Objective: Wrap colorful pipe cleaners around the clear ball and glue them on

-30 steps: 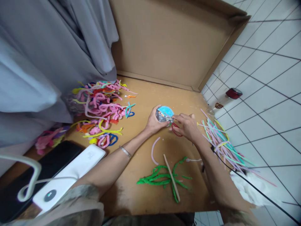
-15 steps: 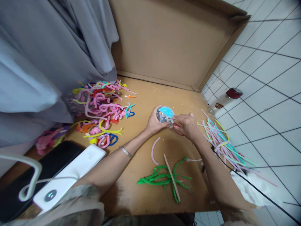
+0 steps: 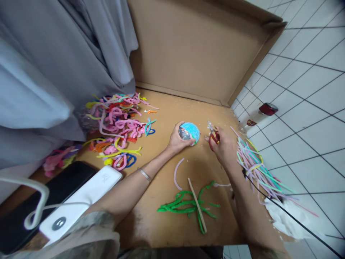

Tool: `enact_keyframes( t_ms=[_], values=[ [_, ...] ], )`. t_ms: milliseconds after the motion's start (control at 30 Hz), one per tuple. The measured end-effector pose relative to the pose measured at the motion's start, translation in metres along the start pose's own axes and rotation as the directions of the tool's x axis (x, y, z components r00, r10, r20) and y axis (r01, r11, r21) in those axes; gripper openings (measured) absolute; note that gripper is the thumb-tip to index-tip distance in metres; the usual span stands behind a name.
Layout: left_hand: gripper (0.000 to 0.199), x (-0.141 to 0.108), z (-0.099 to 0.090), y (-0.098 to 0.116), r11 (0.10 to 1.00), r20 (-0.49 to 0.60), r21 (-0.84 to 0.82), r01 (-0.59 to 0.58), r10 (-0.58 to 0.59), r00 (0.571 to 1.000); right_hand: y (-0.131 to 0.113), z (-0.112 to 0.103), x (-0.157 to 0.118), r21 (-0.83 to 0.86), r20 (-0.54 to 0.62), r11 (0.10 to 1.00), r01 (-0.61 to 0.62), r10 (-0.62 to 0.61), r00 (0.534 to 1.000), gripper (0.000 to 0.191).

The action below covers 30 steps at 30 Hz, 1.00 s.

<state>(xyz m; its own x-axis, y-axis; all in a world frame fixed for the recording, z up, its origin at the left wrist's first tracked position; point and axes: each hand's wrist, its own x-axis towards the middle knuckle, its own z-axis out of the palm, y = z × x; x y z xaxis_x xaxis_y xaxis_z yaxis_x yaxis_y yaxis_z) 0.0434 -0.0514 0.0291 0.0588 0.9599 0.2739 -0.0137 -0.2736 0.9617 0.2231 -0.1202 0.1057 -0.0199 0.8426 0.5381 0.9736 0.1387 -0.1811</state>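
Observation:
My left hand (image 3: 178, 141) is wrapped round the left side of a ball (image 3: 192, 130), partly covered in light blue pipe cleaner and partly bare and shiny grey, with a bit of green at its lower edge. To the right of the ball, my right hand (image 3: 223, 145) grips red-handled scissors (image 3: 214, 137) whose blades point up and away. The scissors and the ball are apart. Below the hands lie a curved lilac pipe cleaner (image 3: 176, 174), several green pipe cleaners (image 3: 179, 205) and a flat wooden stick (image 3: 197, 205) across them.
A pile of coloured pipe cleaners (image 3: 118, 118) spreads at the left, by a grey curtain (image 3: 102, 46). Lilac and mint pipe cleaners (image 3: 253, 165) lie at the right, near a bottle (image 3: 256, 117). A white power bank (image 3: 81, 201) sits front left. Cardboard (image 3: 188, 46) stands behind.
My right hand has drawn the scissors off the ball, to the right, and their blades now point upward. The ball has turned slightly in my left hand.

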Motion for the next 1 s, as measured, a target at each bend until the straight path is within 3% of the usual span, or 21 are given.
enact_keyframes(
  t_ms=[100, 200, 300, 400, 533, 633, 733, 833, 1000],
  values=[
    [0.094, 0.003, -0.002, -0.003, 0.998, -0.015, -0.048, 0.027, -0.028, 0.999, 0.001, -0.002, -0.024, -0.160, 0.167, 0.986, -0.037, 0.064, 0.984, 0.033],
    [0.097, 0.005, -0.001, -0.008, 0.992, -0.017, -0.118, 0.050, -0.052, 0.998, 0.003, 0.000, -0.050, -0.254, 0.359, 0.967, 0.015, 0.080, 0.930, 0.019],
    [0.098, 0.005, 0.002, -0.011, 0.978, -0.013, -0.194, 0.073, -0.077, 0.997, 0.006, 0.005, -0.063, -0.268, 0.441, 0.961, 0.070, 0.058, 0.896, 0.012],
    [0.096, 0.004, 0.007, -0.013, 0.952, -0.023, -0.284, 0.114, -0.126, 0.992, 0.010, 0.008, -0.060, -0.169, 0.391, 0.982, 0.090, -0.018, 0.920, 0.018],
    [0.089, 0.002, 0.013, -0.011, 0.904, -0.015, -0.399, 0.154, -0.174, 0.985, 0.010, 0.013, -0.036, 0.123, 0.143, 0.992, -0.017, -0.001, 0.990, 0.035],
    [0.085, 0.000, 0.017, -0.009, 0.863, 0.008, -0.474, 0.173, -0.192, 0.981, 0.006, 0.025, -0.014, 0.415, 0.146, 0.902, -0.117, 0.061, 0.987, 0.057],
    [0.082, -0.002, 0.021, -0.008, 0.857, 0.028, -0.480, 0.189, -0.200, 0.979, -0.004, 0.043, 0.003, 0.642, 0.269, 0.704, -0.305, 0.165, 0.949, 0.078],
    [0.079, -0.006, 0.024, -0.008, 0.858, 0.039, -0.478, 0.187, -0.192, 0.981, -0.013, 0.059, 0.011, 0.738, 0.319, 0.548, -0.393, 0.231, 0.919, 0.087],
    [0.072, -0.009, 0.025, -0.007, 0.888, 0.023, -0.443, 0.126, -0.129, 0.991, -0.013, 0.066, 0.010, 0.808, 0.287, 0.462, -0.366, 0.234, 0.929, 0.085]
  ],
)
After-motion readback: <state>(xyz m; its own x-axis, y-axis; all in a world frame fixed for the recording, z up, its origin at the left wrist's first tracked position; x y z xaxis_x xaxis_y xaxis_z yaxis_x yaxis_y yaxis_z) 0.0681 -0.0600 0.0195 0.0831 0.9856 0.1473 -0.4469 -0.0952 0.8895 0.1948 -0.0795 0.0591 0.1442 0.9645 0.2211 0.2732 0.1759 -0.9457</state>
